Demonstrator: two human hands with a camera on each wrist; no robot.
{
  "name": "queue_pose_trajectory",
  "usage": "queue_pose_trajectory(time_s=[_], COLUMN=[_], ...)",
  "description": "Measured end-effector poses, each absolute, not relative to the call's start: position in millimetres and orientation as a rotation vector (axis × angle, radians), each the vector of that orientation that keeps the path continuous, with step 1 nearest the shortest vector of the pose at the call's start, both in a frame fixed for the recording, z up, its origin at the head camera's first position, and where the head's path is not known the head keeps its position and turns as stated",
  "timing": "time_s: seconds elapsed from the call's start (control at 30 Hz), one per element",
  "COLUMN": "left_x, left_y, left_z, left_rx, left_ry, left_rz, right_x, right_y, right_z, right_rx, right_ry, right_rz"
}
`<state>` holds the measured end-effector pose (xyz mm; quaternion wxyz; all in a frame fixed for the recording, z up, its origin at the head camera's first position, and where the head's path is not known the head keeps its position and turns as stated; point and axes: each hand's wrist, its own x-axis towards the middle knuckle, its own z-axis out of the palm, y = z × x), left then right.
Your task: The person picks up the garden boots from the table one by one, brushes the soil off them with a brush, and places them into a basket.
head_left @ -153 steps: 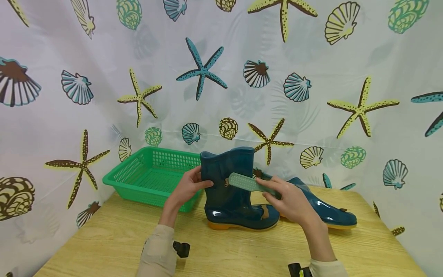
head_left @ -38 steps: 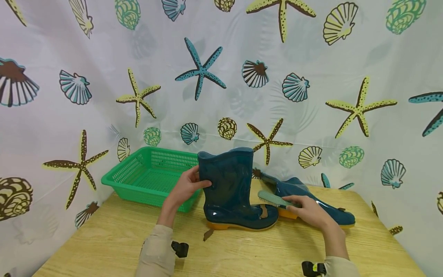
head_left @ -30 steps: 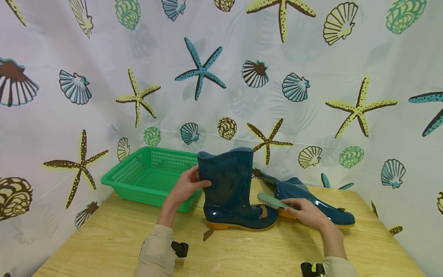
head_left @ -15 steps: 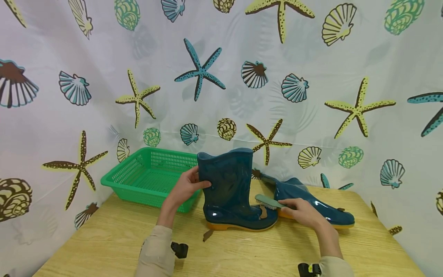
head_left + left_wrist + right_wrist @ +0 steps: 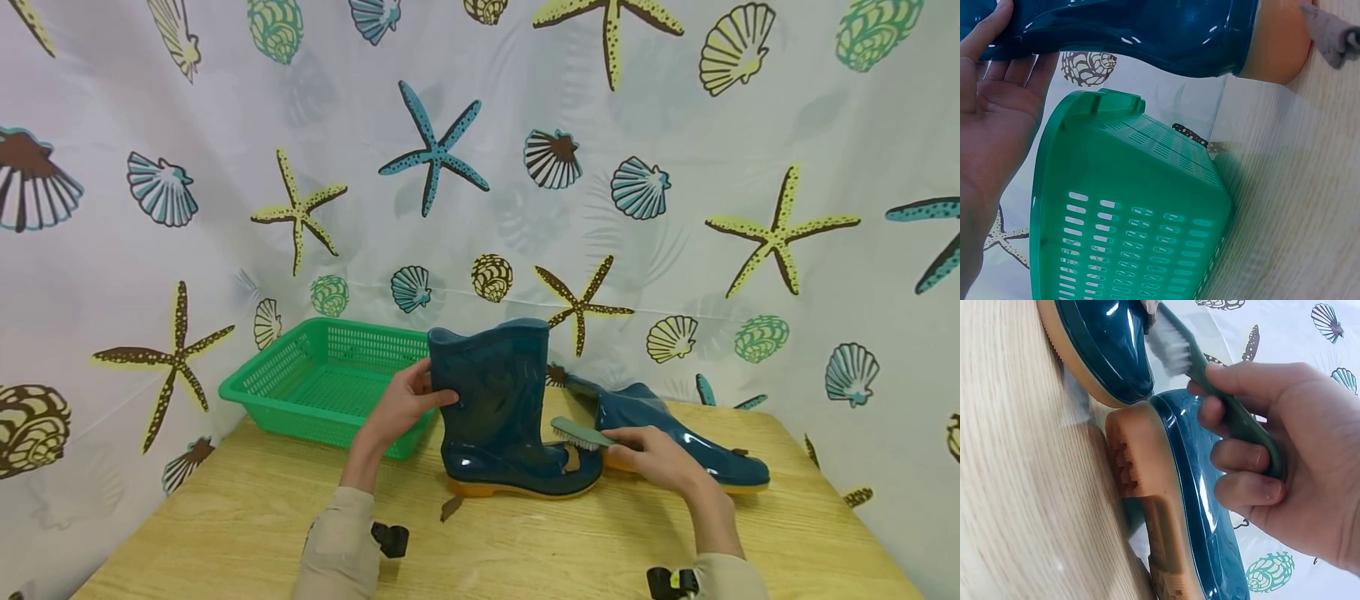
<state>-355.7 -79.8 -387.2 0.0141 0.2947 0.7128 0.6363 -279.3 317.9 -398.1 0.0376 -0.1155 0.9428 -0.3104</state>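
Observation:
A dark blue rubber boot (image 5: 491, 375) with an orange sole stands upright on the wooden table. My left hand (image 5: 405, 404) grips the back of its shaft, thumb on the near side and fingers behind. A brown patch (image 5: 572, 458) sits on top of the boot's toe. In my right hand (image 5: 656, 454) is a green scrubbing brush (image 5: 577, 433), held by its handle. The right wrist view shows its white bristles (image 5: 1172, 350) right at the brown patch, with fingers curled round the handle. A loose brown scrap (image 5: 451, 507) lies by the heel.
Another blue boot (image 5: 720, 458) lies behind and to the right, its sole partly turned toward me in the right wrist view. At the back left stands a green plastic basket (image 5: 255, 400). A shell-patterned curtain (image 5: 480, 233) hangs behind the table (image 5: 525, 550).
My right hand has brought the brush down from the shaft to the toe. The brown patch on the shaft is gone, and a brown scrap lies by the heel. The left hand keeps its grip.

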Motion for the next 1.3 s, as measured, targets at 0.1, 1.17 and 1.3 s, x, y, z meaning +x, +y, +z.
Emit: queue_pose_trajectory(time_s=[0.1,1.17,1.3], left_x=[-355.8,-355.1,-354.6], left_y=[-79.5,-79.6,-79.6], left_z=[-387.4,-386.6,-386.2], left_rx=[0.913,0.924,0.927], left_ry=[2.223,2.199,2.195], left_rz=[1.974,1.991,1.993], right_x=[-277.9,-277.8,-277.7], right_y=[321.3,319.5,319.5], right_z=[-398.2,-394.3,-393.6], right_rx=[-0.337,-0.318,-0.342], right_ry=[2.933,2.908,2.898], right_rz=[-0.919,-0.946,-0.918])
